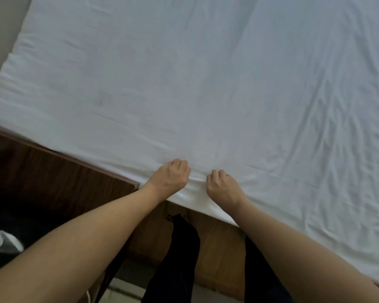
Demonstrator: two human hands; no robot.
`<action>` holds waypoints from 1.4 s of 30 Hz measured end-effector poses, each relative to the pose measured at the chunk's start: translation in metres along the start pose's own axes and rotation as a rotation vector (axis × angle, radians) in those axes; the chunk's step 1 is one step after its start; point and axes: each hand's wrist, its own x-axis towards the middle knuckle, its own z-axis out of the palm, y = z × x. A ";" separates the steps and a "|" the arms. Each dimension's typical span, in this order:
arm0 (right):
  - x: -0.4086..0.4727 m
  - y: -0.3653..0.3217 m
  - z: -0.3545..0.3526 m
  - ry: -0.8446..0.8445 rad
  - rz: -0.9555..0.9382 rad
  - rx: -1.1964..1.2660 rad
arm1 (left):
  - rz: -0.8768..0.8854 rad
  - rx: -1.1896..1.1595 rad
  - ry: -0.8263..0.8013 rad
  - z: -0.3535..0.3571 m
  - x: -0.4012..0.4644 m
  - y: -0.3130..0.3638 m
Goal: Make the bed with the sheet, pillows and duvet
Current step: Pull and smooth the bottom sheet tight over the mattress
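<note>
**A:** Head view, looking down at the near edge of the bed. I've got both hands curled into fists on the white sheet [206,84], side by side with a small ridge of cloth bunched between them. My left hand [170,177] sits just right of the corner of the dark wooden bedside unit [59,171]; my right hand [222,185] is a little nearer to me along the same edge.

**B:** Why grip it there?

**A:** The sheet already covers the whole mattress, so I judge I'm taking up slack at the near side, either to pull it taut or to tuck it down over the edge. Fists close together give one firm pull at one spot.

**B:** Still creased?

**A:** Yes, plenty of wrinkles fanning across the right side, smoother to the far left.

**B:** Anything in your way?

**A:** The wooden unit butts right against the mattress to my left, so tucking there will be tight. My dark trouser legs [179,259] stand against the bed frame below. No pillows or duvet in sight.
</note>
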 end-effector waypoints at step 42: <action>-0.020 -0.056 -0.008 -0.340 0.140 0.423 | 0.165 -0.243 -0.540 -0.008 -0.034 0.023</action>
